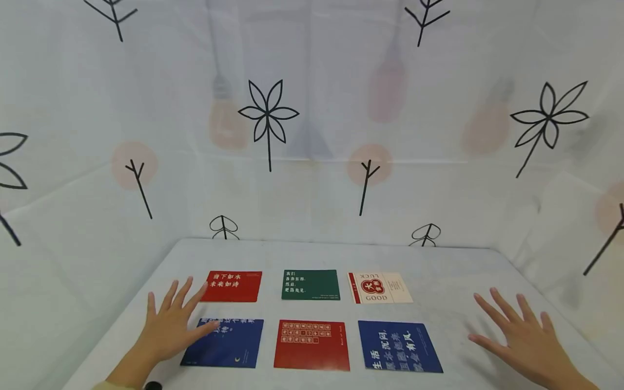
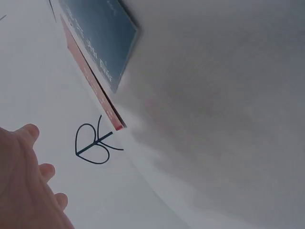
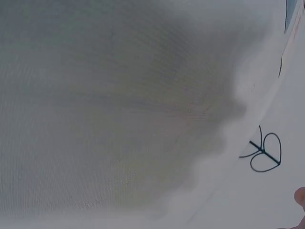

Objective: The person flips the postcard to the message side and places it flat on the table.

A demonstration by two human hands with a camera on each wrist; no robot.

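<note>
Printed cards (image 1: 310, 285), six, laid flat in two rows of three on the worktop (image 1: 463, 271), none touching another. Behind, white backdrop sheet (image 1: 312, 195) with black plant drawings, pale orange and pink shapes. Right grip (image 1: 528, 344) well right of the cards, released, fingers spread, holding nothing. Left grip (image 1: 168, 330) likewise released, fingers spread, partly covering front-left blue card (image 1: 231, 346) in head view; index fingertip overlapping left edge of back-left red card (image 1: 234, 287) there. Touching or just above, cannot tell.

Front row, rest: red card (image 1: 312, 345) in middle, blue card with slanted white writing (image 1: 401, 346) at right. Back row, smaller in view: cream "GOOD LUCK" card (image 1: 380, 287) at right, green card in middle. Small crescent moon (image 1: 237, 359) near lower right corner of front-left blue card.

Handling, judged by look: light, thin, fairly stiff cardstock; probably smooth, apt to slide. Not very fragile, corners likely to crease. Best hold: fingertip on one edge, tilt up, then pinch at opposite edges, clear of corners.
</note>
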